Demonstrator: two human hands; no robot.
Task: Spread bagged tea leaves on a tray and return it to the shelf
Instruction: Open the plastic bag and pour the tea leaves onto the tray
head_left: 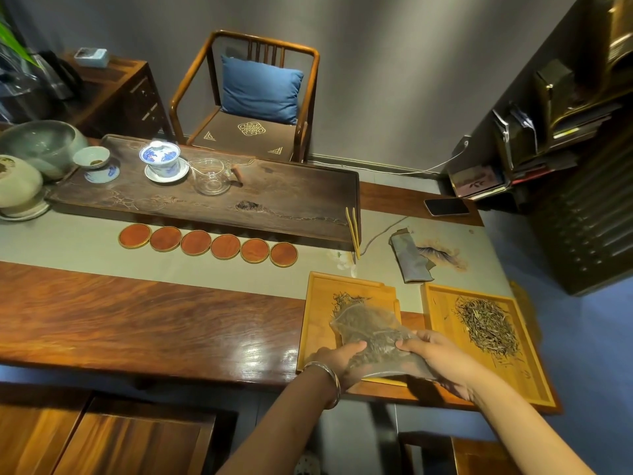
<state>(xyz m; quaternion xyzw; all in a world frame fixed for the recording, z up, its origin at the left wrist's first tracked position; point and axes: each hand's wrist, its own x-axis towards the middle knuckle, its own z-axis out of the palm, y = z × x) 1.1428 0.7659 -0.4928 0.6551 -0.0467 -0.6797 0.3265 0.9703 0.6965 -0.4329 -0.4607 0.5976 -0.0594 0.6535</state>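
1. Both hands hold a clear plastic bag of tea leaves [371, 337] over the left bamboo tray [318, 320], which lies at the tabletop's near right edge. The left hand [337, 363] grips the bag's near left end, the right hand [442, 361] its near right end; fingers curl round the plastic.
2. A few spilled leaves [346, 298] lie beyond the bag's far mouth. To do this well, I would lift the near end gently and shake in small sweeps, so leaves scatter thin.
3. Keep the mouth inside the tray rim; the second tray [442, 320], just beside to the right, already carries a spread pile [488, 325].
4. Bare wood lies left; the coasters [209, 245] sit well apart.
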